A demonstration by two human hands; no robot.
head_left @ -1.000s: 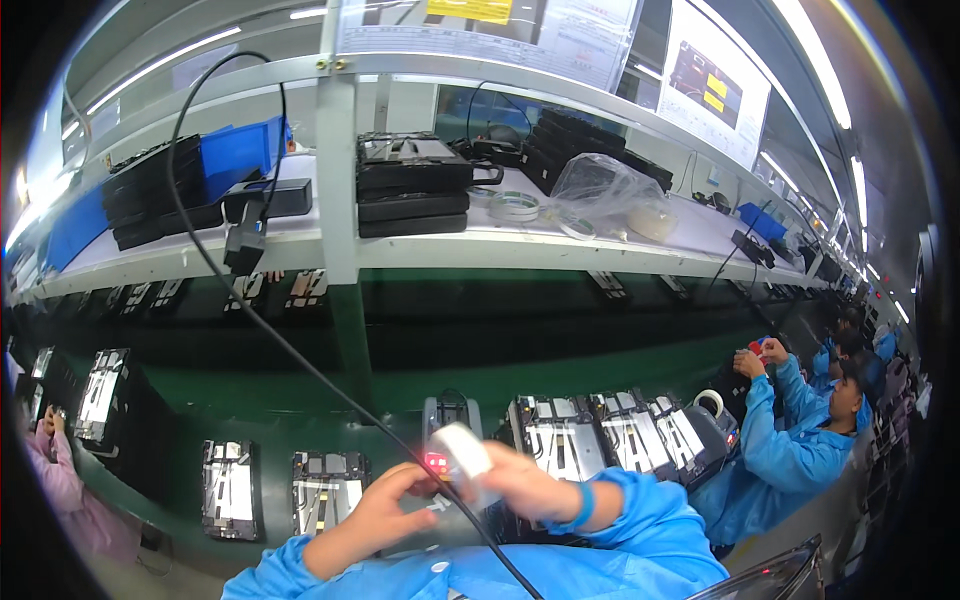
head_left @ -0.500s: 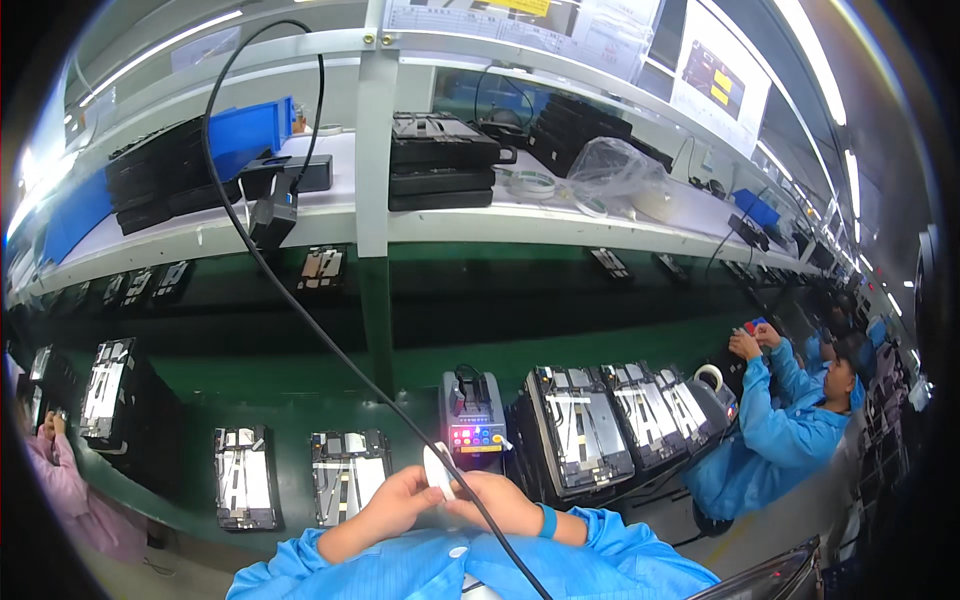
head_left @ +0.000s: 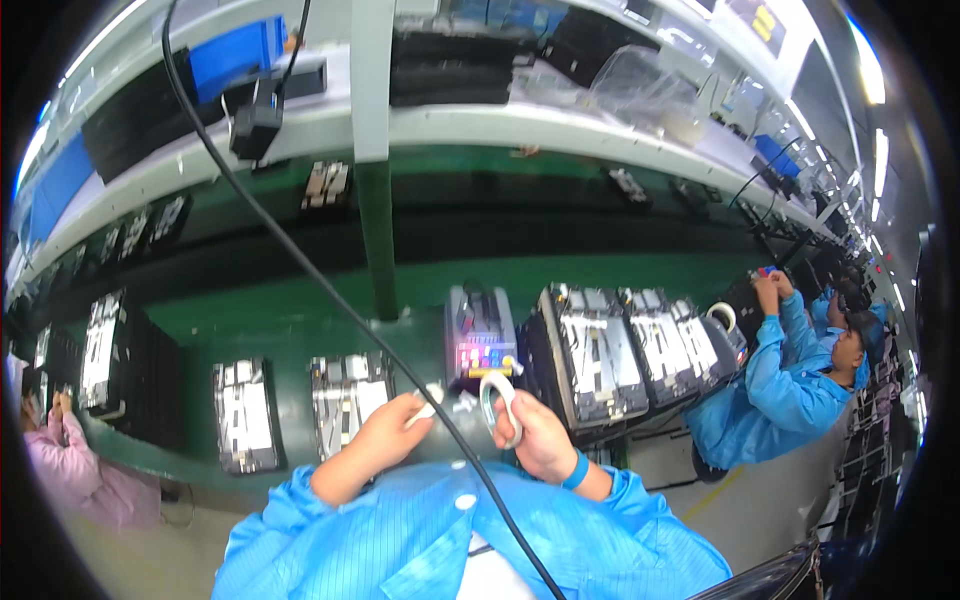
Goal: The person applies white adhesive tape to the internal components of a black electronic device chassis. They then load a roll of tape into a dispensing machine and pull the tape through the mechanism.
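My right hand (head_left: 542,440) grips a white roll of tape (head_left: 514,425) by its side, the ring standing upright with its hole showing. Left of it, my left hand (head_left: 392,432) pinches a small white piece (head_left: 430,398), possibly tape; its exact kind is too small to tell. A flat device with silver and black inner parts (head_left: 350,395) lies on the green bench just beyond my left hand, and a similar device (head_left: 243,415) lies farther left. Beyond my hands stands a grey machine with lit coloured buttons (head_left: 482,330).
Stacked devices (head_left: 597,360) stand right of the machine, and another stack (head_left: 108,350) stands far left. A black cable (head_left: 300,262) hangs diagonally across the view. A conveyor (head_left: 480,225) runs behind, under a white shelf (head_left: 450,125). Co-workers sit right (head_left: 790,390) and left (head_left: 80,465).
My hands were together at the white roll and are now apart. The roll has gone right in my right hand; my left hand has moved slightly left with the white piece. The view has tilted down.
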